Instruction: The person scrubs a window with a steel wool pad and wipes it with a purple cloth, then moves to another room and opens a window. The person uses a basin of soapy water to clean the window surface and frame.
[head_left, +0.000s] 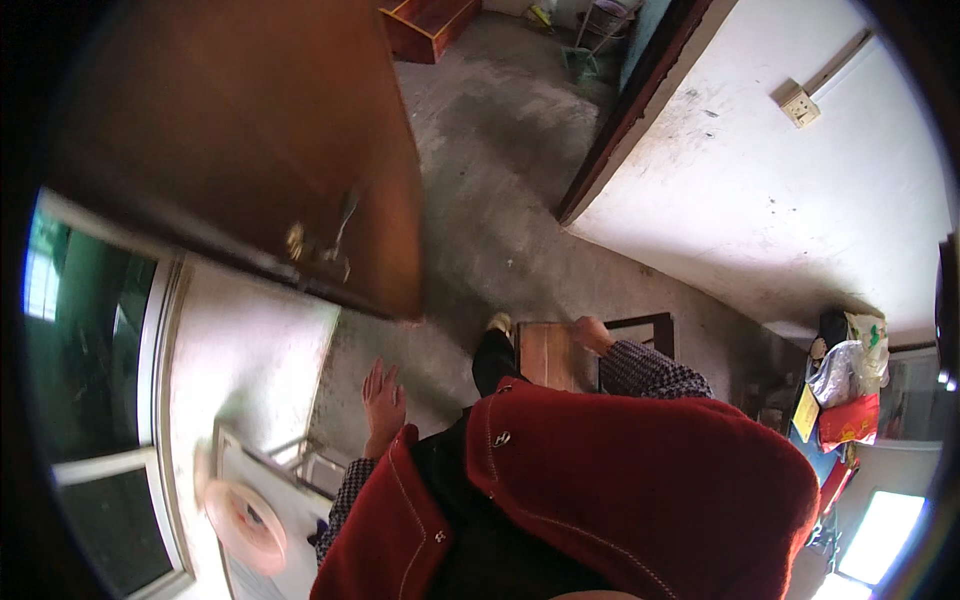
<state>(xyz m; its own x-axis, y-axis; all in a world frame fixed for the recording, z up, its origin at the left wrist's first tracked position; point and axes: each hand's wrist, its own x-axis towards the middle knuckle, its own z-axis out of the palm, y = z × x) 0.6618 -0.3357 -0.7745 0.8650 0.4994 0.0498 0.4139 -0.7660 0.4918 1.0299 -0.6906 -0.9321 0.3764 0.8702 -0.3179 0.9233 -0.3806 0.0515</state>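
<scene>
My left hand (385, 401) hangs on the left with its fingers apart and nothing in it, above the concrete floor. My right hand (593, 335) is closed at the edge of a brown wooden board with a dark open frame beside it, apparently a small wooden stool (551, 352). The stool is beside my right leg; my red coat hides its nearer part. A brown wooden door (247, 112) with a brass-coloured knob (297, 241) stands ajar ahead on the left.
A doorway with a dark frame (637, 112) opens onto more concrete floor (495, 172). Red-brown wooden furniture (420, 34) stands beyond it. A pink plastic basin (244, 529) rests on a pale stand at lower left. Plastic bags (840, 375) are piled at right, near the white wall (810, 195).
</scene>
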